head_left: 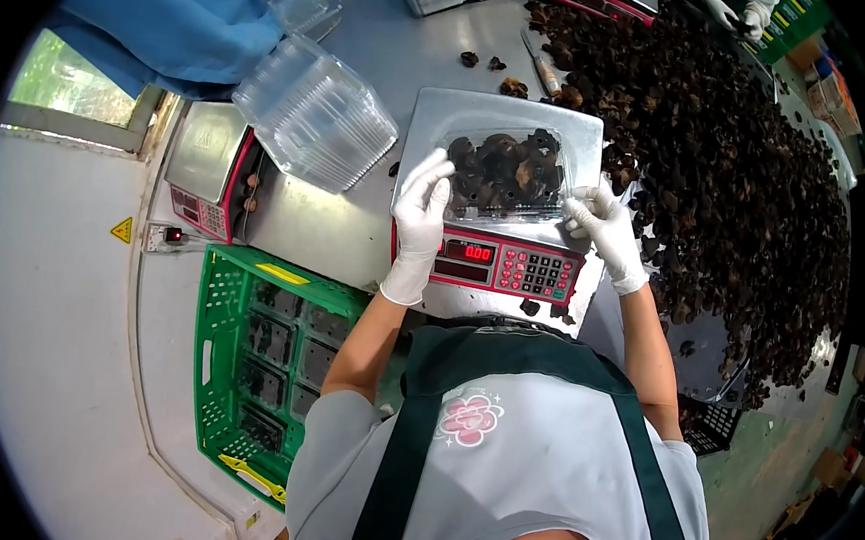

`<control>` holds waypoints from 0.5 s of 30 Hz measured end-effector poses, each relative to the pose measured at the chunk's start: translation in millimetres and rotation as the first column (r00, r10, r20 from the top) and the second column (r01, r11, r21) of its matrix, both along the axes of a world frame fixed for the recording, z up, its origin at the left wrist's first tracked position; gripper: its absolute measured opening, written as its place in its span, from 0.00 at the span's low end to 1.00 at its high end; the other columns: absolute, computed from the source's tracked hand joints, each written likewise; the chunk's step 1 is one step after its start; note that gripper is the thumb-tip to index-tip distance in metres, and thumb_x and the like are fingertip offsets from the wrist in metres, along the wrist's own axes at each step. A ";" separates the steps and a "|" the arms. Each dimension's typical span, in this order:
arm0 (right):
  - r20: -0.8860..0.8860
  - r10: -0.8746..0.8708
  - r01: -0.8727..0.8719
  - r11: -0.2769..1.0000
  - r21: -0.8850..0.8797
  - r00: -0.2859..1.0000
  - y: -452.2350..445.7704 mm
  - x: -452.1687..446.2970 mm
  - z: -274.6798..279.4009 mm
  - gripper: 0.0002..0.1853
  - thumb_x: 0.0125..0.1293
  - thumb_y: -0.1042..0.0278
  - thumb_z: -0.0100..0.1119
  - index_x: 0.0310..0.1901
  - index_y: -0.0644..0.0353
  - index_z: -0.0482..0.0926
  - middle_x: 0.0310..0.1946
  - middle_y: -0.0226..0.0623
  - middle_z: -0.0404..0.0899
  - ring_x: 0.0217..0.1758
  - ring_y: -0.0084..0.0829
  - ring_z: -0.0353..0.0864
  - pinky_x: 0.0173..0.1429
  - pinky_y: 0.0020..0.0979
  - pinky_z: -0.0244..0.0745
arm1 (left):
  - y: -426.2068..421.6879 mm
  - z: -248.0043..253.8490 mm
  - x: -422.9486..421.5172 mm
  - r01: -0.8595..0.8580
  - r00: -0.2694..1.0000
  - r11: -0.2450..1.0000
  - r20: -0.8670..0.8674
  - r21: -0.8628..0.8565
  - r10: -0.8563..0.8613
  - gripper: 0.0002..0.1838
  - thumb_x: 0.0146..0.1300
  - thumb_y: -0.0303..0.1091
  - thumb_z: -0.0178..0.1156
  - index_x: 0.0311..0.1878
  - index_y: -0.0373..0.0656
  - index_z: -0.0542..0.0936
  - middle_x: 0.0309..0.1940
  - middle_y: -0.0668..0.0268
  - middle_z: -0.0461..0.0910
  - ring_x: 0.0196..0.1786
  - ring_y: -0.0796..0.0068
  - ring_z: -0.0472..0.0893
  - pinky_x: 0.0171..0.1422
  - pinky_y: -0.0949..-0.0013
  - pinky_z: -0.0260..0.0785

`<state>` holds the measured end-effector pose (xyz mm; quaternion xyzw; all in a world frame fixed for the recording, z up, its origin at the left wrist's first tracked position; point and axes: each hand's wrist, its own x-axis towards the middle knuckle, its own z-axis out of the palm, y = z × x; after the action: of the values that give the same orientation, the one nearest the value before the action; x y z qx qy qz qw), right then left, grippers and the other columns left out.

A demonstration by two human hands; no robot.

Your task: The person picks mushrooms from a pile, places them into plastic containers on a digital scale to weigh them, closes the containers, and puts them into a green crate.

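A clear plastic container (507,175) filled with dark, curled pieces that look like dried wood ear mushrooms is over the metal pan of a red scale (555,240). The scale's display reads 0.00. My left hand (421,224), in a white glove, is at the container's left side with its fingers stretched out. At the right edge of the container, my gloved right hand (606,232) has bent fingers and thumb closed on the rim. Whether the container's base touches the pan is hidden.
Dark mushroom pieces (739,191) form a big heap on the right. Stacked empty clear containers (318,112) stand at left, beside a second scale (204,164). A green crate (211,305) holds filled containers. A knife (540,65) lies behind. Another person's gloved hands (756,17) are at top right.
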<state>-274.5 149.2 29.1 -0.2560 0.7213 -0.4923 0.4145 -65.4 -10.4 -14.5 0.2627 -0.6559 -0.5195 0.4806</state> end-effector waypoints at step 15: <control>-0.235 -0.027 -0.001 0.993 -0.116 0.972 -16.8 16.4 46.3 0.17 0.72 0.65 0.47 0.46 0.73 0.78 0.20 0.38 0.80 0.22 0.23 0.80 0.29 0.24 0.75 | 7.3 58.0 4.1 -0.161 0.910 0.929 0.413 0.334 0.009 0.20 0.71 0.45 0.54 0.51 0.37 0.78 0.20 0.73 0.71 0.17 0.88 0.68 0.18 0.81 0.60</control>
<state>-258.1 132.3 75.5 -0.3314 0.7377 -0.5018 0.3070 -61.3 -3.2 43.5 0.4769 -0.6220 -0.5435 0.3004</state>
